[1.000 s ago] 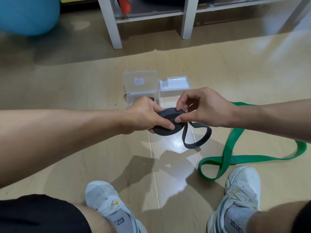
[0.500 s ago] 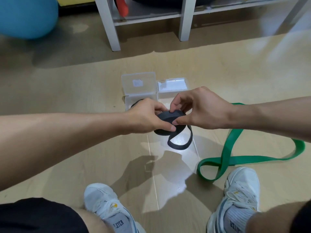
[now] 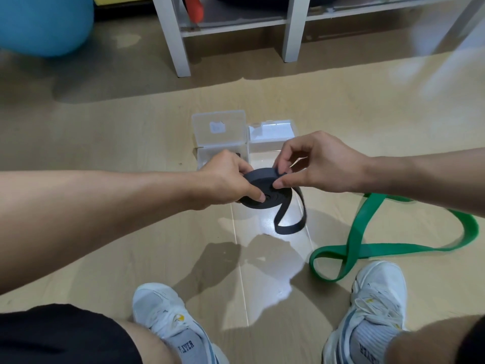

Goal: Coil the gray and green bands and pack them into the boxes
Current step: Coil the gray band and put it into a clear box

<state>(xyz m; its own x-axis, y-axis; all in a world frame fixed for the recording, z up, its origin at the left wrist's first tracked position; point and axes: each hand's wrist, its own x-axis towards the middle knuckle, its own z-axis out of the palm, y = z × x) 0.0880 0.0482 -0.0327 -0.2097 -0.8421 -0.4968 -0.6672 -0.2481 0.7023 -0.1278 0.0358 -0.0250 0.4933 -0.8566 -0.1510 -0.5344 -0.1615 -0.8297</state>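
The gray band (image 3: 265, 191) is mostly wound into a flat coil held above the floor. A short loose loop of it hangs down at the right. My left hand (image 3: 227, 179) grips the coil's left side, thumb pressed on its top. My right hand (image 3: 317, 162) pinches the coil's outer turn at the right. The green band (image 3: 362, 245) lies uncoiled on the floor at the right, near my right shoe. Two clear plastic boxes, the left box (image 3: 219, 132) and the right box (image 3: 271, 135), stand open just behind my hands, their lower parts partly hidden.
A white shelf unit with legs (image 3: 174, 35) stands at the back. A blue exercise ball (image 3: 43, 23) rests at the far left. My white shoes, the left shoe (image 3: 168, 319) and the right shoe (image 3: 372, 311), are on the wooden floor at the bottom.
The hanging gray loop has become shorter as more band was wound onto the coil. Both hands stayed on the coil, shifting their fingers around it.
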